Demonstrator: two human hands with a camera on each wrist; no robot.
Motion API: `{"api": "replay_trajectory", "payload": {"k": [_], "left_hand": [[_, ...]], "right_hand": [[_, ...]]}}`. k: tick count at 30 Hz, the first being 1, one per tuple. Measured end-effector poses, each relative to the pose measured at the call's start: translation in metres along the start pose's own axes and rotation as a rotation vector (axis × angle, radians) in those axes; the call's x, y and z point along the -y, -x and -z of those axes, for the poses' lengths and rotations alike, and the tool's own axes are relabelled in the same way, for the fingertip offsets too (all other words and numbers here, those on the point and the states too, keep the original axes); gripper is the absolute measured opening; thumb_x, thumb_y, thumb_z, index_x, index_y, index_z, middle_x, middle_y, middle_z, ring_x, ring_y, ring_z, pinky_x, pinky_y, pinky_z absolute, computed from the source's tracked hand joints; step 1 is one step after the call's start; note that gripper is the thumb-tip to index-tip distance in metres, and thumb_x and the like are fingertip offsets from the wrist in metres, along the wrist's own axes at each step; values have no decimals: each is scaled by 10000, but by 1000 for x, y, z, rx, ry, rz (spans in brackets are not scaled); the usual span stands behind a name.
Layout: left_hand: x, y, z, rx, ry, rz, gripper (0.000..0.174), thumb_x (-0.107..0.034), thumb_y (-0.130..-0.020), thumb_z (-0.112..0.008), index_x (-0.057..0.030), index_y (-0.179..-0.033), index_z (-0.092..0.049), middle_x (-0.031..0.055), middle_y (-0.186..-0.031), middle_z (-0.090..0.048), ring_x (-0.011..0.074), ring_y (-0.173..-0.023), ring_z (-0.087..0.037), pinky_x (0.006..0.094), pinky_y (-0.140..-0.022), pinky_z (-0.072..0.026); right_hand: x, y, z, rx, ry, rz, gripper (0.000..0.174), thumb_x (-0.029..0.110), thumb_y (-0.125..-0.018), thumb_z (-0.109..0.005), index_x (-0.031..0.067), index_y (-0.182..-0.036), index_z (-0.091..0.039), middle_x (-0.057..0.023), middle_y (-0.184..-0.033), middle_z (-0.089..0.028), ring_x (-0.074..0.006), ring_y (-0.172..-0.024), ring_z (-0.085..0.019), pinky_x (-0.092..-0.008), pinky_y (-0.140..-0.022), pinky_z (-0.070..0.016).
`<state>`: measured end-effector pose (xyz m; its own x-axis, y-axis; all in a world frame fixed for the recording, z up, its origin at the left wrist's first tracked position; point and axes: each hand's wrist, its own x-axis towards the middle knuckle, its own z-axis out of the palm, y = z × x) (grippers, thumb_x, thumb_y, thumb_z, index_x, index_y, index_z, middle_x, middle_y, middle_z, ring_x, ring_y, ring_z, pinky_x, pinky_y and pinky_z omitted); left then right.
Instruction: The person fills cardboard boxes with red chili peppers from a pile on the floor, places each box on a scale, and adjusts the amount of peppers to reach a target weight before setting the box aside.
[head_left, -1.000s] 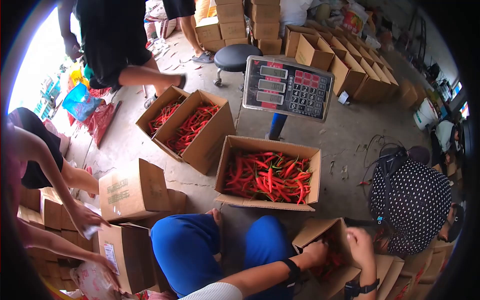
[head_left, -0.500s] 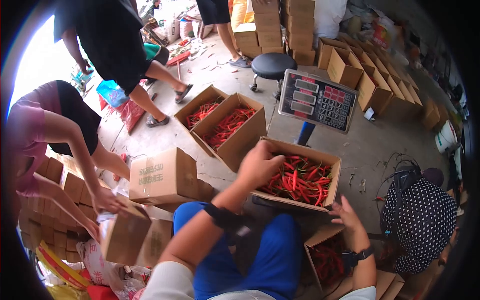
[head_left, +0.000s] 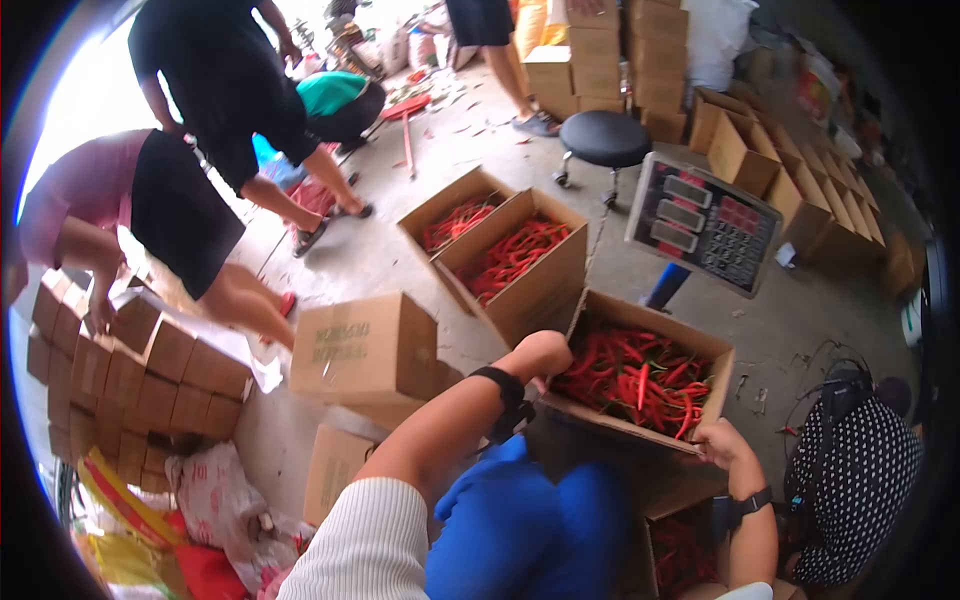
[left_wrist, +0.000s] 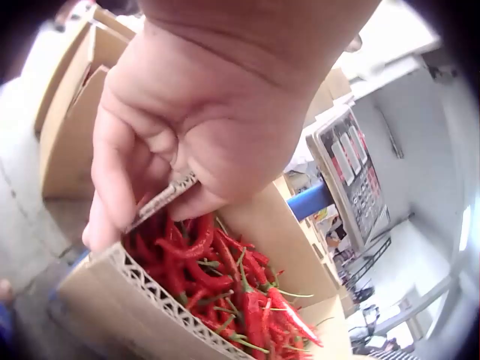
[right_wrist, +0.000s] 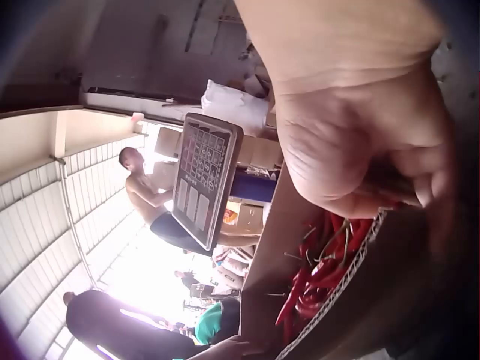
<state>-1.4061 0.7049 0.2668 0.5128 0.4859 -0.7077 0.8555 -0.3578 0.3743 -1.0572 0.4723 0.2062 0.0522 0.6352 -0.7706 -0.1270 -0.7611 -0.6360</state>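
Observation:
An open cardboard box [head_left: 655,318] full of red chili peppers [head_left: 640,385] stands in front of me, below the scale's display. My left hand [head_left: 542,357] grips its left wall. In the left wrist view that hand's thumb is inside the box [left_wrist: 94,277] and the fingers are outside, with the corrugated edge between them. At the near right corner, my right hand [head_left: 722,443] holds the rim. The right wrist view has its fingers curled over the edge, close above the peppers [right_wrist: 315,277].
The scale display [head_left: 705,222] rises behind the box on a blue post. Two boxes of peppers [head_left: 510,255] stand to the left, a closed carton [head_left: 362,345] nearer. Another pepper box [head_left: 685,550] lies by my right forearm. A crouching person [head_left: 855,470] is at the right.
My left hand has gone from the lower right pepper box to the left wall of the box in front. My right hand has come to its near right corner. The box has turned slightly in view.

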Motion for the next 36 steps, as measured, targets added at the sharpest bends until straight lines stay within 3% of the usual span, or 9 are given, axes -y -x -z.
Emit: {"api": "replay_trajectory", "payload": {"k": [5, 7, 14, 20, 22, 25, 28, 31, 36], "left_hand": [[22, 47, -20, -231, -187, -70, 221, -147, -800, -549, 2, -749, -704, 152, -790, -696, 246, -702, -703, 334, -682, -584], [34, 80, -21, -214, 493, 315, 209, -199, -776, -602, -23, -725, -702, 136, -722, -683, 256, -701, -699, 359, -707, -578], [157, 112, -106, -568, 742, 157, 139, -276, -643, -672, -141, -616, -688, 95, -586, -625, 286, -532, -615, 384, -503, -462], [122, 114, -110, -718, 1145, 232, 143, -75, -817, -592, 63, -852, -586, 161, -788, -626, 307, -694, -674, 367, -505, -595], [96, 109, -81, -650, 1567, 542, 198, -106, -833, -629, 15, -973, -561, 155, -902, -624, 312, -763, -676, 397, -544, -613], [96, 92, -80, -784, 1505, 523, 159, -68, -824, -545, 67, -908, -538, 211, -875, -589, 381, -717, -674, 439, -483, -605], [173, 45, -133, -769, 1350, 237, 416, -202, -579, -857, -54, -884, -616, 96, -899, -594, 258, -689, -564, 365, -624, -486], [162, 53, -88, -702, 1369, 374, 425, -167, -553, -881, -81, -877, -620, 49, -873, -575, 210, -786, -569, 351, -644, -527], [127, 57, -29, -838, 1512, 443, 182, -67, -732, -683, 15, -842, -563, 127, -806, -567, 291, -641, -624, 376, -450, -554]], "right_hand": [[19, 46, -45, -148, 4, 179, 216, -33, -727, -471, -13, -942, -484, -72, -651, -508, -179, -515, -547, -384, -534, -549], [46, 53, -72, -72, -64, 233, 213, -25, -728, -463, -13, -940, -471, -65, -653, -503, -171, -502, -530, -343, -489, -514], [153, -43, -156, -91, 433, 479, 131, 67, -709, -486, -15, -775, -564, -61, -651, -511, -187, -548, -516, -357, -509, -452], [219, -123, -205, -135, 472, 603, 270, 93, -739, -490, 0, -899, -686, -168, -707, -650, -274, -663, -636, -382, -629, -476], [211, -160, -208, -182, 541, 634, 292, 108, -748, -495, 39, -944, -701, -187, -771, -668, -303, -740, -657, -387, -684, -488], [209, -171, -200, -288, 566, 651, 355, 127, -763, -490, 92, -1044, -705, -215, -924, -677, -320, -916, -660, -367, -814, -484], [208, -168, -204, -278, 503, 626, 389, 92, -757, -469, 112, -1065, -705, -196, -970, -683, -303, -930, -661, -353, -823, -484], [216, -181, -209, -274, 376, 659, 419, 66, -748, -457, 132, -1077, -708, -178, -984, -691, -283, -929, -663, -346, -821, -485], [232, -208, -222, -297, 284, 673, 457, 29, -754, -431, 152, -1098, -706, -161, -989, -698, -253, -916, -664, -324, -821, -485]]}}
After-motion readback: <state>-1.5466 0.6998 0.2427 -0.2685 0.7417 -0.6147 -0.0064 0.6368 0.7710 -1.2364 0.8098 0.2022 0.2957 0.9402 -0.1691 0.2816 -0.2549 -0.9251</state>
